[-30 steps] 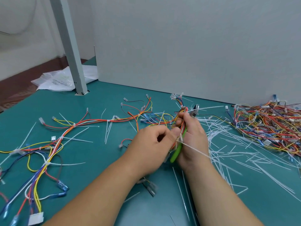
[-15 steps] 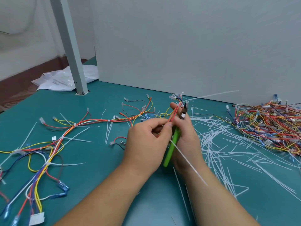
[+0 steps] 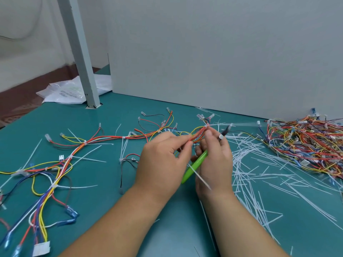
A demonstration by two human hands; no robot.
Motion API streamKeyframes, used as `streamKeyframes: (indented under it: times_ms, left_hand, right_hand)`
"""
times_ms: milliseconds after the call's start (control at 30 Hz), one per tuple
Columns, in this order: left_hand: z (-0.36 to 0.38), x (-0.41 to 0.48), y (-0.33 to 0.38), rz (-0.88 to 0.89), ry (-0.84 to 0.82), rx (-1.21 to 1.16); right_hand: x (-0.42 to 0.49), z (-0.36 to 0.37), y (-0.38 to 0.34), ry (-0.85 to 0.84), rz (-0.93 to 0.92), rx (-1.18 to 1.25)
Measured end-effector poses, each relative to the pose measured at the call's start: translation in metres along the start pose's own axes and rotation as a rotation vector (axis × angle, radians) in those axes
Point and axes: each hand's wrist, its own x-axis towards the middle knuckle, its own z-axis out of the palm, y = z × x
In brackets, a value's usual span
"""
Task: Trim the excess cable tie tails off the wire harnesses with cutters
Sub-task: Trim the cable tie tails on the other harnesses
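– Holding what, exactly?
– The left hand (image 3: 161, 160) pinched a red-and-orange wire harness (image 3: 198, 134), lifted in front of the grey partition (image 3: 204, 52), probably to offer a tie to the blades.
– And the other?
– The right hand (image 3: 215, 160) was curled round the green-handled cutters (image 3: 194, 166), nose towards the partition. I couldn't tell whether the blades were closed. A white cable tie tail (image 3: 199, 176) jutted away from the partition, seemingly uncut. Snipped tails (image 3: 259, 164) littered the table below it, likely left where they dropped.
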Motion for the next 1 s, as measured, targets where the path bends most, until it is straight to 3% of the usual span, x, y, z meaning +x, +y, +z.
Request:
streamKeyframes:
  times_ms: [267,367,433,500,533,600,700,833,1000]
  left_hand:
    - [-0.002,-0.004,-0.005,0.264,-0.275,0.144]
    - [-0.008,0.001,-0.003,0.094,-0.277,0.029]
    - [-0.013,0.014,-0.003,-0.119,-0.100,-0.078]
    - [-0.018,0.033,-0.009,-0.225,0.008,0.002]
    - [-0.021,0.042,-0.013,-0.240,-0.040,0.114]
    - [-0.023,0.056,-0.026,-0.268,-0.286,0.308]
    - [-0.016,0.060,-0.037,-0.279,-0.561,0.405]
    - [0.003,0.061,-0.049,-0.307,-0.546,0.452]
    - [0.010,0.063,-0.062,-0.422,-0.507,0.520]
  right_hand:
    - [0.009,-0.007,-0.006,0.192,0.146,0.073]
    - [0.013,-0.008,-0.010,0.159,0.137,0.157]
    - [0.017,-0.011,-0.015,0.080,0.146,0.250]
    - [0.020,-0.014,-0.020,-0.013,0.163,0.380]
    - [0.021,-0.016,-0.022,-0.055,0.170,0.445]
    - [0.022,-0.018,-0.023,-0.113,0.186,0.538]
    - [0.020,-0.018,-0.021,-0.194,0.219,0.601]
    - [0.019,-0.018,-0.018,-0.270,0.269,0.643]
    - [0.019,-0.019,-0.017,-0.247,0.275,0.643]
